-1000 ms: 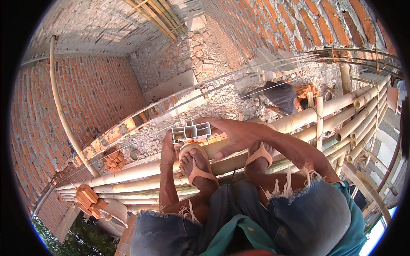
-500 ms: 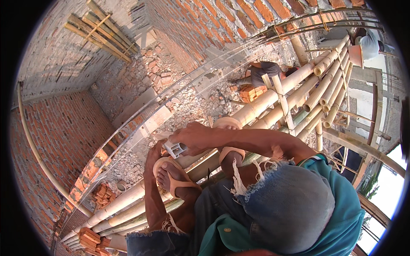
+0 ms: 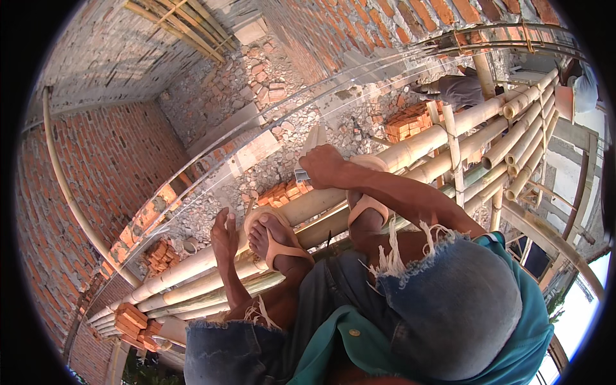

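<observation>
My right hand (image 3: pixel 325 167) is closed round a short grey hollow piece (image 3: pixel 301 175), whose squared end shows at the left of the fist. A flat, pointed grey shape (image 3: pixel 316 136) stands up beyond the knuckles; whether it belongs to the same piece I cannot tell. Off to the left, my left hand (image 3: pixel 224 240) is open, fingers stretched out, with nothing seen in it. It is beside my sandalled left foot (image 3: pixel 268 236), over the bamboo poles (image 3: pixel 205 264). My right foot (image 3: pixel 366 215), also in a sandal, rests on the poles near the right forearm.
Bricks are stacked on the poles (image 3: pixel 131 324) at lower left and on the ground below (image 3: pixel 410 120). Rubble (image 3: pixel 282 119) covers the ground beneath. Thin strings (image 3: pixel 212 163) run along the brick wall. Two people (image 3: pixel 459 90) (image 3: pixel 582 90) are at the right.
My hands have come apart. The left has let go and opened, while the right has moved right with the grey piece. The whole view has shifted somewhat.
</observation>
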`<state>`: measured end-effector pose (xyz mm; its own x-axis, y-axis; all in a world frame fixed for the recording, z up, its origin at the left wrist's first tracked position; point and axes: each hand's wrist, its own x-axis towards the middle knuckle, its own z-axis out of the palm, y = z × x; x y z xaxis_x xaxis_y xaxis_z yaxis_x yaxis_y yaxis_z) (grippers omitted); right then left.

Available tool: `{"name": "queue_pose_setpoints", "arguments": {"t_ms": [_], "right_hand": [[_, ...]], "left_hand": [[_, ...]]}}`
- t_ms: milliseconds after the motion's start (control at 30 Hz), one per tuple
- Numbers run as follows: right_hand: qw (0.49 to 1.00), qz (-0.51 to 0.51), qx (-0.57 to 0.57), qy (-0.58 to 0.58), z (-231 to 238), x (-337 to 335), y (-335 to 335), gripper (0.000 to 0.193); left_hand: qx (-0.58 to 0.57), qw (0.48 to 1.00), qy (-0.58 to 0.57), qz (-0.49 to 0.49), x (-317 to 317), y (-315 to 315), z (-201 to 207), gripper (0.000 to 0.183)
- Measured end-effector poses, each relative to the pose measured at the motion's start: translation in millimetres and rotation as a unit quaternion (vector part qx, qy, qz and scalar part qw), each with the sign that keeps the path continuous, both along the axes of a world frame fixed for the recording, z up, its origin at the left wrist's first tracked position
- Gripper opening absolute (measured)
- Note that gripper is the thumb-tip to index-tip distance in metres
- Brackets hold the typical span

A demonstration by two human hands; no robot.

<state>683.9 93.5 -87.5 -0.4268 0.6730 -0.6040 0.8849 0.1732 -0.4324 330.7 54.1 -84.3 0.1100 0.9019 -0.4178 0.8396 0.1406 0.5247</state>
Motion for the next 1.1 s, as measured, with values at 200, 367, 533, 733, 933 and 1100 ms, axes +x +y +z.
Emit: {"name": "queue_pose_setpoints", "arguments": {"t_ms": [200,367,533,733,933,1100], "right_hand": [[0.996,0.033,0.034,-0.072,1.3,7.0,5.3,0.018],[0.992,0.02,0.011,-0.125,5.1,0.8,10.8,0.03],[0.99,0.022,-0.007,-0.136,-2.8,-2.0,13.9,0.045],[0.991,-0.002,-0.042,-0.129,-13.1,-2.1,15.0,0.052],[0.993,-0.02,-0.065,-0.098,-12.5,-3.9,19.4,0.052],[0.992,-0.018,-0.075,-0.096,-12.3,-4.3,20.7,0.05]], "left_hand": [[0.037,0.981,-0.09,0.167,6.7,-3.1,-9.4,0.054],[0.055,0.982,-0.043,0.178,9.1,-7.3,-6.6,0.05],[0.045,0.98,0.008,0.193,10.5,-2.6,-2.0,0.052],[0.017,0.981,0.014,0.192,13.4,1.1,3.3,0.051],[-0.02,0.984,0.019,0.178,12.8,4.2,2.5,0.05],[-0.044,0.984,0.034,0.167,13.5,5.6,2.9,0.049]]}}
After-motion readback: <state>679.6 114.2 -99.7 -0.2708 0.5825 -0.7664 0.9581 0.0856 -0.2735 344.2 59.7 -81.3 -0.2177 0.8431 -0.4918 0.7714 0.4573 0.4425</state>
